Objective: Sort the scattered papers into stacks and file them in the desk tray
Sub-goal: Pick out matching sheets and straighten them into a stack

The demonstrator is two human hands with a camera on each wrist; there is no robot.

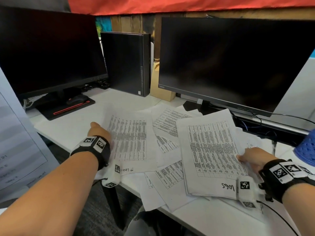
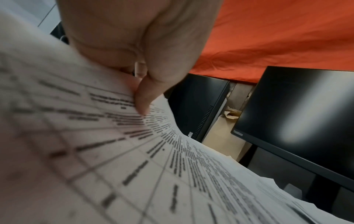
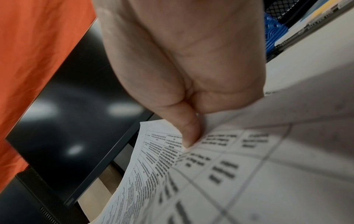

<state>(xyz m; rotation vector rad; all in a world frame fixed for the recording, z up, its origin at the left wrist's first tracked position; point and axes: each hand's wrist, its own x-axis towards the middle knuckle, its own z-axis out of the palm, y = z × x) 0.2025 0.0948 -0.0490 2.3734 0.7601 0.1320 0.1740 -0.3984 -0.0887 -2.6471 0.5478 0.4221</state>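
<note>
Printed table sheets lie scattered over the white desk (image 1: pixel 73 126). My left hand (image 1: pixel 98 131) pinches the left edge of one printed sheet (image 1: pixel 131 138), which is blurred and lifted off the desk; its thumb (image 2: pixel 141 103) lies on top of the sheet (image 2: pixel 134 151). My right hand (image 1: pixel 254 156) grips the right edge of a thicker paper stack (image 1: pixel 209 150) with handwriting at its near end, thumb (image 3: pixel 189 133) pressed on the top page (image 3: pixel 249 174). Loose sheets (image 1: pixel 167 126) lie between and under both. A black mesh tray (image 3: pixel 277 9) shows at the far right.
Two dark monitors (image 1: pixel 47 53) (image 1: pixel 238 62) and a small black computer case (image 1: pixel 127 63) stand at the back. A mouse (image 1: pixel 76 99) sits on the left monitor's base. A blue basket (image 1: pixel 306 149) is at the right edge. Some sheets overhang the desk's front edge (image 1: pixel 153 198).
</note>
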